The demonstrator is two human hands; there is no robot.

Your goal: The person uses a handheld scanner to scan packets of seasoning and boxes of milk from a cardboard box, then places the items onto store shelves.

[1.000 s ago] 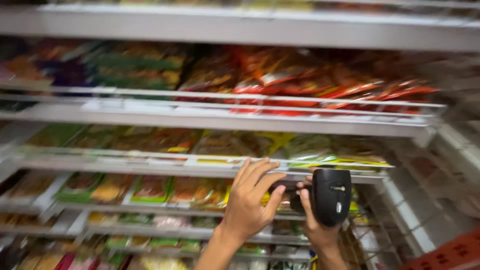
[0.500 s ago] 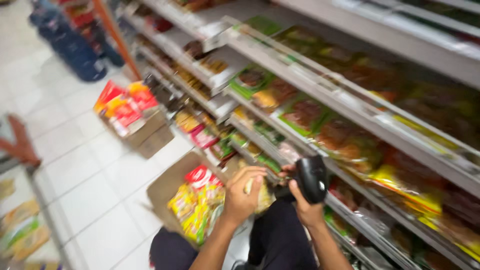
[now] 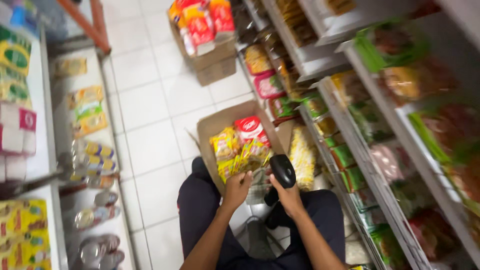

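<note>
White floor tiles (image 3: 145, 105) carry an open cardboard box (image 3: 212, 130) of yellow packets (image 3: 240, 152). Left hand (image 3: 237, 187) reaches, curled, at the box's near edge. Right hand (image 3: 290, 195) clenches a black scanner (image 3: 283, 172) just beside.

The scanner (image 3: 283, 171) is black. The box (image 3: 215, 131) is brown cardboard, its packets (image 3: 239, 152) yellow, one pack (image 3: 250, 129) red and white. The trousers (image 3: 200, 210) are dark navy. The floor (image 3: 145, 105) is white tile with grey joints.

The person wore dark navy trousers (image 3: 200, 210) over both legs. The two forearms were bare, with no sleeves visible. The left hand (image 3: 237, 189) and right hand (image 3: 289, 196) wore no gloves.
</note>
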